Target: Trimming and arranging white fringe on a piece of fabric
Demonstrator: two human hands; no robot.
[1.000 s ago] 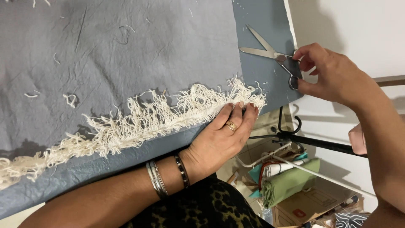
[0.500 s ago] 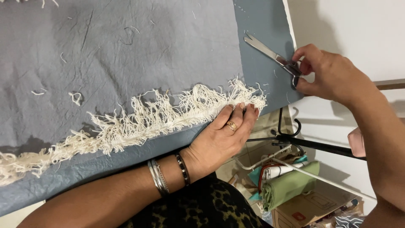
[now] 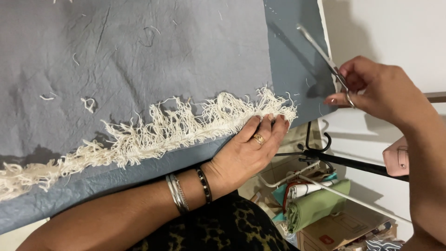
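A cream fringe (image 3: 153, 135) of loose threads runs along the lower edge of a grey cloth (image 3: 139, 56) spread flat over a blue-grey table surface (image 3: 297, 69). The left hand (image 3: 251, 148) lies flat on the right end of the fringe, fingers together and pressing it down, a ring on one finger and bangles at the wrist. To the right of the fringe's end, the right hand (image 3: 376, 90) is raised above the table corner, fingers closed through the handles of metal scissors (image 3: 325, 58) whose blades stand together, pointing up and left. Short thread scraps lie scattered on the cloth above the fringe. Below and right of the fringe, past the table edge, stand a cardboard box (image 3: 344, 230) with a small red label, a rolled green cloth (image 3: 320, 204), a black metal rod (image 3: 357, 163) and a pink pouch (image 3: 397, 158). A white wall (image 3: 385, 28) rises beyond.
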